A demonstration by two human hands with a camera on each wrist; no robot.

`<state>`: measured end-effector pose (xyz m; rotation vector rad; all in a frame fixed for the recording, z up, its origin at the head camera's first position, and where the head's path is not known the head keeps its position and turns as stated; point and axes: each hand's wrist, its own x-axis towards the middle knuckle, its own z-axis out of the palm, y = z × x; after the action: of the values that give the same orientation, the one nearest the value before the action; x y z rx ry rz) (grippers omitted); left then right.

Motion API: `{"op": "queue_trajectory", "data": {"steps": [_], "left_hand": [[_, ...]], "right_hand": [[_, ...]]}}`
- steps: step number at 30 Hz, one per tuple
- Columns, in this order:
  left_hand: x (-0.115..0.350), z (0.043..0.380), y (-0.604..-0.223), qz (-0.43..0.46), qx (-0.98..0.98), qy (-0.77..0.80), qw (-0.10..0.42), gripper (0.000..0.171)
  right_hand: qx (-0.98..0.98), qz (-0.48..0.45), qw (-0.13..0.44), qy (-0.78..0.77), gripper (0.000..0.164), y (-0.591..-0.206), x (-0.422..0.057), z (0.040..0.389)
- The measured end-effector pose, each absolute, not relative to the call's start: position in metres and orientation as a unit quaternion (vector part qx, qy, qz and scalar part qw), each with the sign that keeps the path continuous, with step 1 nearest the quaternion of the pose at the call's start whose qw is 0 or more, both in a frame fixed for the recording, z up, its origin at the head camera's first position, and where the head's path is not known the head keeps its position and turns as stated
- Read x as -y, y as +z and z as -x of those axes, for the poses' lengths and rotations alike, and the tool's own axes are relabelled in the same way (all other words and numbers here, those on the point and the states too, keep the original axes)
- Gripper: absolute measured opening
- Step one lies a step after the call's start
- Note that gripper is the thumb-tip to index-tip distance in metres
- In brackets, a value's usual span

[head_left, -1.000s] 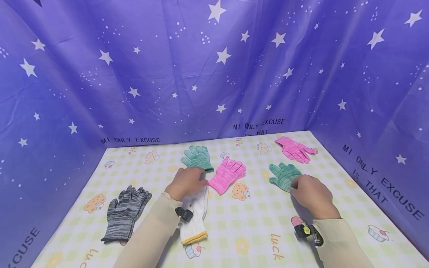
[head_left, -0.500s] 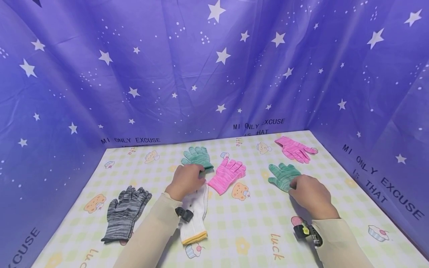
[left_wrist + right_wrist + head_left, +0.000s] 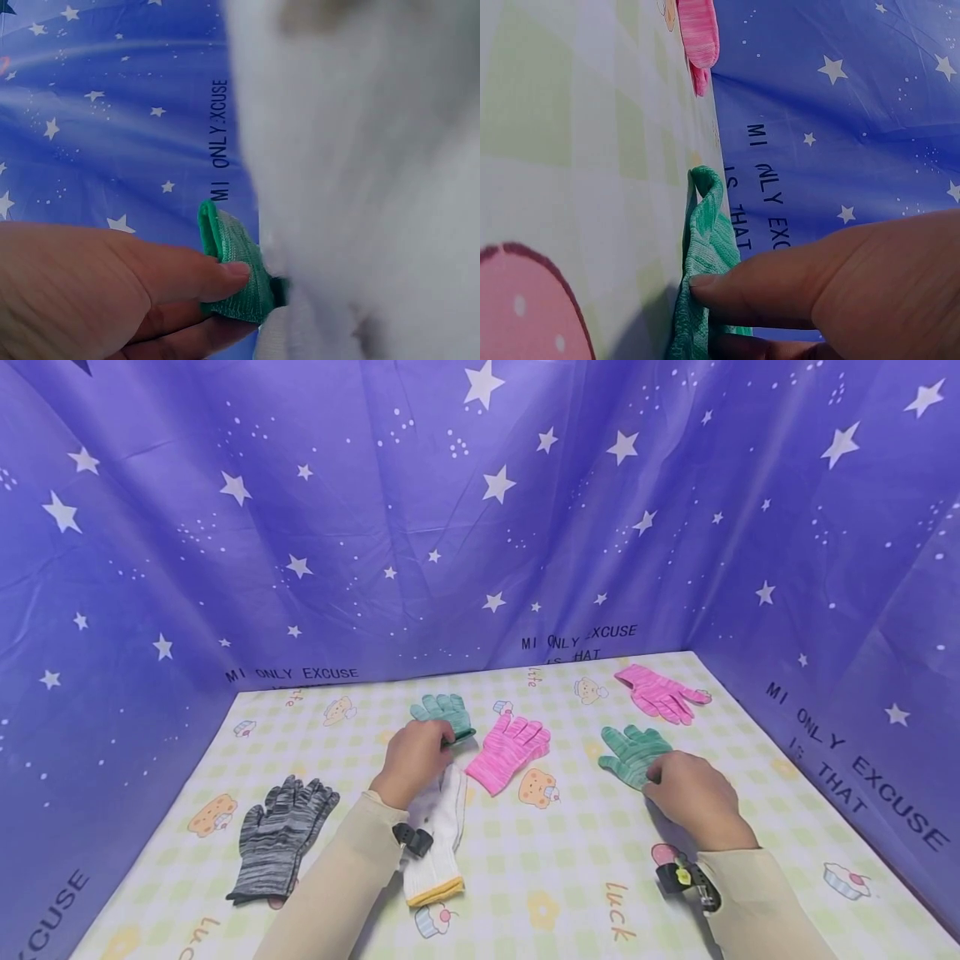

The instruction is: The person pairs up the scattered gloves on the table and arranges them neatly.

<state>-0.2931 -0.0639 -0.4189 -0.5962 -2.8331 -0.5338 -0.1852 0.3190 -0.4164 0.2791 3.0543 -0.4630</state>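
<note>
My left hand pinches the cuff of a green knit glove between thumb and fingers; the cuff is lifted, and the glove's fingers point to the back of the table. At the right, my right hand pinches the cuff of a second green glove, whose fingers lie spread toward the back left. In the right wrist view its cuff edge gapes a little above the thumb. Under my left wrist lies a white glove with a yellow hem, partly hidden by the hand. A pink glove rests just right of my left hand.
A grey-black striped pair of gloves lies at the left. Another pink glove is at the back right. The checked tablecloth runs back to a purple star curtain, which encloses the table on three sides.
My left hand has moved slightly up and back, raising the green glove's cuff off the white glove. My right hand has shifted very slightly left with its green glove.
</note>
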Motion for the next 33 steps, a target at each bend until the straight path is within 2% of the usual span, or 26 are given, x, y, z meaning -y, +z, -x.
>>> {"op": "queue_trajectory", "data": {"steps": [12,18,24,33], "left_hand": [[0.064,0.295,-0.417,0.202,0.947,-0.207,0.137,0.016],[0.064,0.295,-0.416,0.195,0.947,-0.211,0.144,0.017],[0.064,0.294,-0.415,0.188,0.949,-0.206,0.148,0.025],[0.065,0.294,-0.412,0.188,0.948,-0.207,0.154,0.020]], "right_hand": [[-0.985,-0.080,0.011,-0.150,0.027,-0.419,-0.319,0.185],[-0.985,-0.076,0.009,-0.153,0.029,-0.417,-0.315,0.184],[-0.985,-0.071,0.009,-0.156,0.028,-0.417,-0.312,0.183],[-0.985,-0.075,0.012,-0.156,0.028,-0.414,-0.309,0.183]]}}
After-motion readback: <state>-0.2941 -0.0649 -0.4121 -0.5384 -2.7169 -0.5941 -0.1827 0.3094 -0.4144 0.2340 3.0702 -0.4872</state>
